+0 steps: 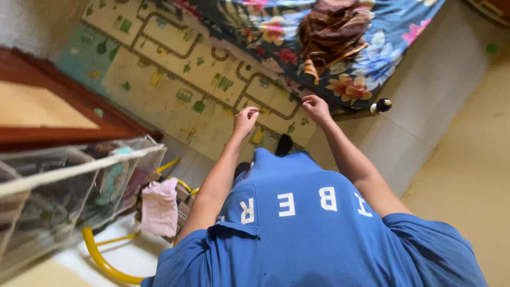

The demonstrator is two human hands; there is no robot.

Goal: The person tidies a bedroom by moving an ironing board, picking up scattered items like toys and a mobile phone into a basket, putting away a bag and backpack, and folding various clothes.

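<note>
Above play mat (175,79): left hand (246,120), right hand (316,108).

You wear a blue short-sleeved polo shirt (297,234) with a turned-down collar and bold white block letters across the chest. Both your forearms are bare below the sleeves, and neither wrist carries a watch or band.

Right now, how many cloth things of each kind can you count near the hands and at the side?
Flowered blue bedsheet: 1, both hands, left and right, are at its edge
Brown crumpled cloth: 1, lying on the sheet
Pink cloth: 1, by the yellow frame
Total: 3
</note>
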